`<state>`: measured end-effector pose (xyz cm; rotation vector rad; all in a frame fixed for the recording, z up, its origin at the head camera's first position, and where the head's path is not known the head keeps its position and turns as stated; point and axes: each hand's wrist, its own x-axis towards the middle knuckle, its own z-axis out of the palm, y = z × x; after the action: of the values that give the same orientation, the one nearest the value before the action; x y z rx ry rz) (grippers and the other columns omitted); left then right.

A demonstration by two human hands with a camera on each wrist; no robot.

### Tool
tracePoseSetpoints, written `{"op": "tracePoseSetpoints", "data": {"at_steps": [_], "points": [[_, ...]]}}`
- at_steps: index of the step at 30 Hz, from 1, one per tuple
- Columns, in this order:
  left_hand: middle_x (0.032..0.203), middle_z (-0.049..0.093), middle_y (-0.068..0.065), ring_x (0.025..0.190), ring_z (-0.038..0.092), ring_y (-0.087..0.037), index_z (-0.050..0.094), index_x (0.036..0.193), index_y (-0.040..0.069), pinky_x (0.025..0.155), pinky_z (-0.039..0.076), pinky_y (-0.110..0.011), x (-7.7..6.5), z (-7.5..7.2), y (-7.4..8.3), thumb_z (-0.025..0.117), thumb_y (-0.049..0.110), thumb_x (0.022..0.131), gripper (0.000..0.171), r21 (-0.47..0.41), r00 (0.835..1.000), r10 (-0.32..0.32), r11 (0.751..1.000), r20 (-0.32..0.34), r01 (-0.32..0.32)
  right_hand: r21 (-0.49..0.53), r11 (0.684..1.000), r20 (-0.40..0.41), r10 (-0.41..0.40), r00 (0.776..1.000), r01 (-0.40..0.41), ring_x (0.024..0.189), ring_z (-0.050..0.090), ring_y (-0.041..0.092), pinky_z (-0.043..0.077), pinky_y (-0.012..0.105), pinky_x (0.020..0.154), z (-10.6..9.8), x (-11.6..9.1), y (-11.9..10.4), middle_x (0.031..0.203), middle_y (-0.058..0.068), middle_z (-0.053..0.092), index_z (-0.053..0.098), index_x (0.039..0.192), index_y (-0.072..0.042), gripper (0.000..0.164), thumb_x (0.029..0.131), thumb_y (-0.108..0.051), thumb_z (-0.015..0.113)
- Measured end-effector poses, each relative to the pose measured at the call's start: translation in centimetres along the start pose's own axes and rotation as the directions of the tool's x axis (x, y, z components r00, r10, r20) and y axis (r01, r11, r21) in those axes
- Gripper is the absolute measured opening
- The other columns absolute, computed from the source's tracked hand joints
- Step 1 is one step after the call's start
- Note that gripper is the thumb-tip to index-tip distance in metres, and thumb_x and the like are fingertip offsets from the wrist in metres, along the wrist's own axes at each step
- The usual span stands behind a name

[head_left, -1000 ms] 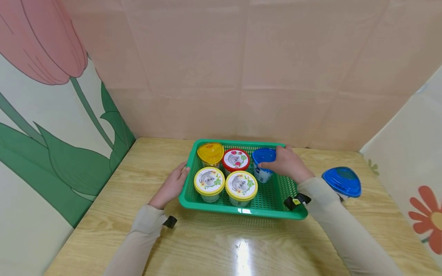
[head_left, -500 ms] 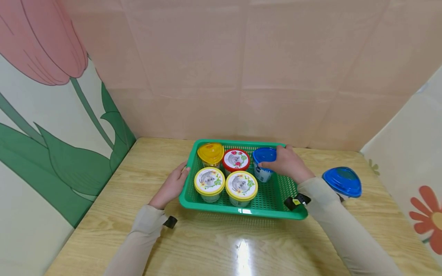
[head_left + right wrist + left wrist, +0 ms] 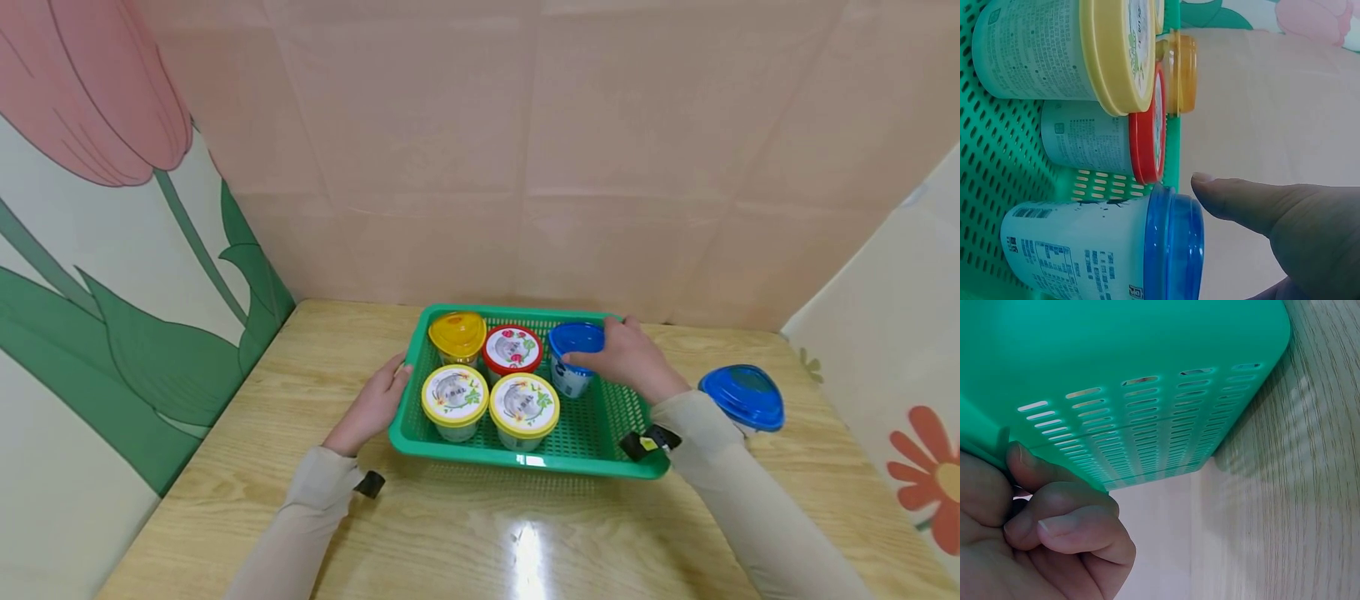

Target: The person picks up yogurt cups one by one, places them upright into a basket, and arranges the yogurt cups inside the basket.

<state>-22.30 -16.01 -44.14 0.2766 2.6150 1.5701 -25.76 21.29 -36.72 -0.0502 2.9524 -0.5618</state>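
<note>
A green plastic basket (image 3: 480, 455) sits on the wooden table with several lidded cups inside. My left hand (image 3: 375, 404) grips its left rim; in the left wrist view, curled fingers (image 3: 1079, 519) lie against the rim's underside. My right hand (image 3: 633, 362) is over the basket's right side, beside a blue-lidded cup (image 3: 573, 379). In the right wrist view, the straight thumb (image 3: 1241, 200) stands slightly apart from that cup's blue lid (image 3: 1175, 250); the other fingers are mostly hidden. To the cup's left are a red-lidded cup (image 3: 513, 348), an orange-lidded cup (image 3: 458, 333) and two yellow-lidded cups (image 3: 455, 396).
Another container with a blue lid (image 3: 742, 396) stands on the table (image 3: 420, 542) right of the basket, partly behind the right sleeve. A beige-pink covered wall (image 3: 525, 167) rises behind the table. Flower-patterned panels (image 3: 930, 475) flank both sides.
My right hand has shifted slightly to the right, uncovering a bit more of the blue lid. The left hand and the basket have hardly moved.
</note>
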Motion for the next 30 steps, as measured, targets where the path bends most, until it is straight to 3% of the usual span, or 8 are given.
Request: {"op": "tracePoseSetpoints", "data": {"at_steps": [11, 23, 30], "points": [[0.144, 0.052, -0.020, 0.103, 0.067, -0.023, 0.029, 0.157, 0.007, 0.092, 0.054, -0.044, -0.1, 0.0, 0.0, 0.031, 0.030, 0.111, 0.051, 0.005, 1.000, 0.009, 1.000, -0.007, -0.009, 0.025, 1.000, -0.011, -0.008, 1.000, 0.008, 0.130, 0.038, 0.057, 0.038, 0.070, 0.100, -0.9, -0.9, 0.5, 0.150, 0.041, 0.025, 0.018, 0.152, 0.013, 0.115, 0.085, -0.066, 0.067], [0.145, 0.050, -0.020, 0.107, 0.065, -0.024, 0.029, 0.157, 0.005, 0.095, 0.052, -0.046, 0.0, 0.0, 0.0, 0.031, 0.030, 0.111, 0.052, 0.014, 1.000, 0.009, 1.000, -0.009, -0.009, 0.017, 1.000, 0.000, -0.012, 1.000, 0.012, 0.126, 0.039, 0.059, 0.040, 0.071, 0.097, -1.9, -1.7, 1.3, 0.148, 0.043, 0.024, 0.020, 0.151, 0.015, 0.117, 0.085, -0.071, 0.063], [0.144, 0.051, -0.021, 0.108, 0.065, -0.026, 0.030, 0.156, 0.004, 0.095, 0.052, -0.047, 0.0, 0.0, 0.0, 0.032, 0.029, 0.111, 0.051, 0.005, 1.000, 0.018, 1.000, -0.010, -0.018, 0.015, 1.000, -0.014, -0.012, 1.000, 0.012, 0.130, 0.035, 0.060, 0.037, 0.072, 0.098, -2.3, -2.0, 1.9, 0.149, 0.043, 0.024, 0.020, 0.152, 0.012, 0.109, 0.088, -0.066, 0.063]]}}
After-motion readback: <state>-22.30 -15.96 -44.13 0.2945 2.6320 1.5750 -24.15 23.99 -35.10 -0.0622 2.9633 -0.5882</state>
